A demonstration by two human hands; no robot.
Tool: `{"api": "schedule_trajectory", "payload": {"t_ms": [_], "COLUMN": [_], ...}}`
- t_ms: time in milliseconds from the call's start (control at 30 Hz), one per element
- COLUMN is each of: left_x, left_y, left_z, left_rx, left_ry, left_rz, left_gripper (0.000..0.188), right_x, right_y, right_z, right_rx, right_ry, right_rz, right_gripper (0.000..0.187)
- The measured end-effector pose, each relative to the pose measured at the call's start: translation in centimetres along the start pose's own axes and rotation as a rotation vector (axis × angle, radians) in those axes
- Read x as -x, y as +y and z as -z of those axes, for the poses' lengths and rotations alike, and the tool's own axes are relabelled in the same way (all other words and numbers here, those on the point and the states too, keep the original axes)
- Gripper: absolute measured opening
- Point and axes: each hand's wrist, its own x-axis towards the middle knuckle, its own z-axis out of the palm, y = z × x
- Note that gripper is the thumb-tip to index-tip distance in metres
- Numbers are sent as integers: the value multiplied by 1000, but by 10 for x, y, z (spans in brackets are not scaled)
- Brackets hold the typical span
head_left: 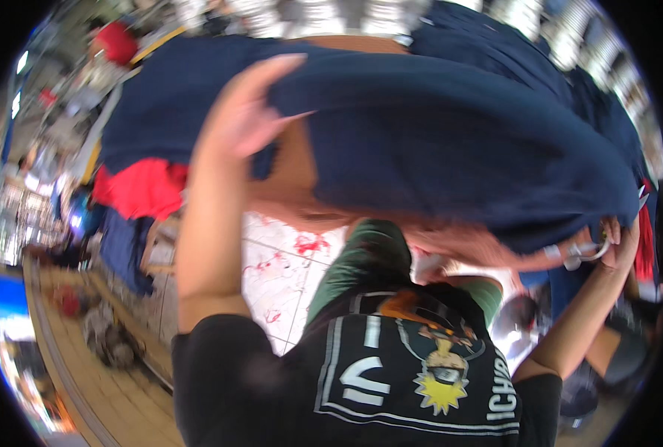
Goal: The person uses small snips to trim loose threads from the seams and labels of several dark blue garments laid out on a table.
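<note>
A large dark navy cloth [451, 141] lies spread across brown fabric [294, 167] in front of me. My left hand [253, 112], smeared by motion, is raised over the cloth's left part with thumb and fingers stretched apart and nothing in it. At the far right, by the cloth's near right corner, my right hand [614, 242] is closed around what look like white-handled scissors [586, 255]. Their metal tip shows just beyond the hand, near the cloth edge. Part of the scissors is hidden by my fingers.
Red cloth [141, 186] hangs at the left, with more dark blue cloth [127, 246] below it. White thread cones [316, 18] line the far side. Red thread scraps [311, 243] lie on the tiled floor. A wooden surface [86, 357] stands lower left.
</note>
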Motion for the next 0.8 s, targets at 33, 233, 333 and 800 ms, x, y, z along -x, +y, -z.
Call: {"api": "schedule_trajectory", "payload": {"t_ms": [33, 233, 333, 800], "left_x": [-17, -53, -15, 156], "left_y": [-10, 123, 222, 221], "left_z": [-5, 71, 84, 322], "left_rx": [-190, -246, -278, -447], "left_ry": [160, 416, 510, 1731], "left_rz": [42, -469, -657, -493], "left_gripper": [29, 21, 23, 51], "right_x": [-22, -80, -56, -38], "right_y": [2, -42, -18, 19], "right_z": [8, -93, -218, -252], "right_rx": [40, -3, -75, 1363], "right_ry": [-116, -489, -718, -1058], "right_rz": [4, 260, 198, 149], "right_gripper": [34, 40, 35, 22]}}
